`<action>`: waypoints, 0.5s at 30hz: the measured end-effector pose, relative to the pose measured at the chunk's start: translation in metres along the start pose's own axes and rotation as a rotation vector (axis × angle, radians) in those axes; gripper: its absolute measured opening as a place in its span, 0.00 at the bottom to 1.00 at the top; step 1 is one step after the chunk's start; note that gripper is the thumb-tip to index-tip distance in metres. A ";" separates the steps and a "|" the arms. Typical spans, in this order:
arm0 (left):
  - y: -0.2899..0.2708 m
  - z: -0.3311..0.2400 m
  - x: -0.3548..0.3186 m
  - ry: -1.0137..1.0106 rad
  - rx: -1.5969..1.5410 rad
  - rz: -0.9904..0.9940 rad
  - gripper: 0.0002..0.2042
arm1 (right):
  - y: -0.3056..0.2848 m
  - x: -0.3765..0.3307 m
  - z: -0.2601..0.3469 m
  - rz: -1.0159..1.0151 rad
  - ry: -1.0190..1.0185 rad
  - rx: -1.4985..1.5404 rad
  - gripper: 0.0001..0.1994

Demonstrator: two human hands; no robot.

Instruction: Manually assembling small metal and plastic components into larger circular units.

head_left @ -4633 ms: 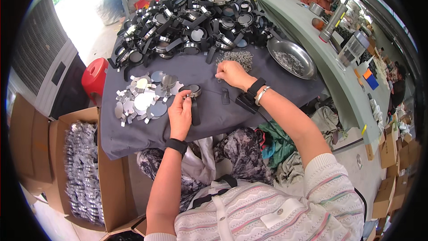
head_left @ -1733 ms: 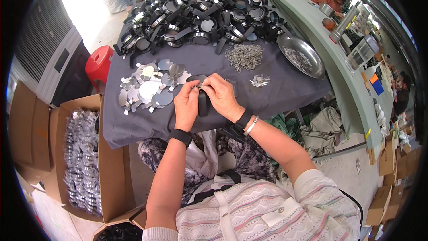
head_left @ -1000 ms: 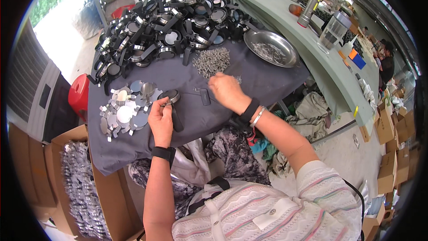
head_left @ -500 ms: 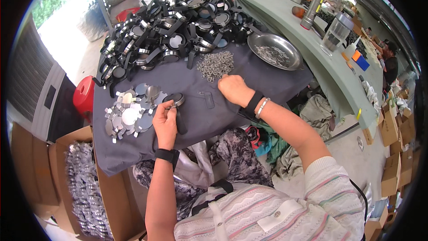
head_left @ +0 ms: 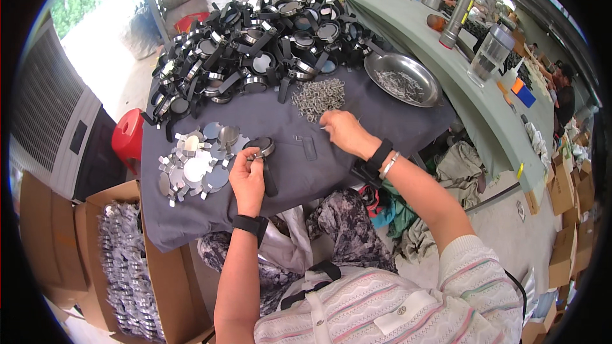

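Observation:
My left hand (head_left: pixel 247 181) is closed around a round, metal-rimmed piece with a black handle (head_left: pixel 261 146), held over the cloth with the handle pointing toward me. Beside it on the left lies a heap of flat silver discs with tabs (head_left: pixel 196 164). My right hand (head_left: pixel 349 134) has its fingers pinched together just in front of a small pile of bent metal clips (head_left: pixel 319 98). A tiny pale bit shows at its fingertips, too small to make out. Farther back, a big heap of similar black-handled round pieces (head_left: pixel 255 48) covers the table.
A steel bowl of thin metal pieces (head_left: pixel 433 89) sits at the cloth's right. A green-topped table (head_left: pixel 408 32) holds a clear jar (head_left: pixel 491 51) and a flashlight (head_left: pixel 458 22). At left are a red stool (head_left: pixel 129 135) and a carton of wrapped metal parts (head_left: pixel 153 242). Other people work far right.
My right hand has drawn back slightly from the pile of clips, its fingers now pinched. My left hand keeps its hold on the black-handled piece. The whole view has shifted slightly.

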State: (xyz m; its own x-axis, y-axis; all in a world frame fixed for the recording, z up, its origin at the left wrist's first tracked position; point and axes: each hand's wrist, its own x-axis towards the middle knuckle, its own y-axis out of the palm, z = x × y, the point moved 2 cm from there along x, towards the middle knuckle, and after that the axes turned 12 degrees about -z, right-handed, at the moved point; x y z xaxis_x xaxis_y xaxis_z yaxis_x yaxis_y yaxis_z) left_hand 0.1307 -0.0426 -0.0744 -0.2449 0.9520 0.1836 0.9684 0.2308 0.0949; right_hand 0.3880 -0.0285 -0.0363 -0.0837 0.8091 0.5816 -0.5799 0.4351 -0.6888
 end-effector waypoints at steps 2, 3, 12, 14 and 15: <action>-0.002 0.005 0.001 0.026 0.008 0.022 0.07 | 0.005 0.003 0.029 0.065 0.206 0.246 0.05; -0.004 0.005 0.001 0.029 0.011 0.025 0.07 | 0.014 0.002 0.043 0.132 0.415 0.496 0.03; 0.001 -0.003 -0.002 -0.035 -0.045 0.027 0.07 | 0.074 -0.011 0.090 0.012 0.446 0.801 0.05; 0.000 -0.007 -0.003 -0.057 -0.041 0.028 0.07 | 0.077 -0.013 0.090 -0.004 0.481 0.863 0.05; 0.000 -0.008 -0.003 -0.076 -0.044 0.029 0.07 | 0.077 -0.014 0.090 -0.021 0.510 0.919 0.06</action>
State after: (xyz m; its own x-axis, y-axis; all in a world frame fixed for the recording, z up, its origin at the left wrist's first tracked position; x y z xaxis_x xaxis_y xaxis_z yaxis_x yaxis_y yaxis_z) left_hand 0.1310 -0.0470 -0.0668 -0.2105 0.9711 0.1126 0.9716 0.1951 0.1336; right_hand 0.2714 -0.0421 -0.0581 0.1608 0.9683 0.1909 -0.9870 0.1565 0.0374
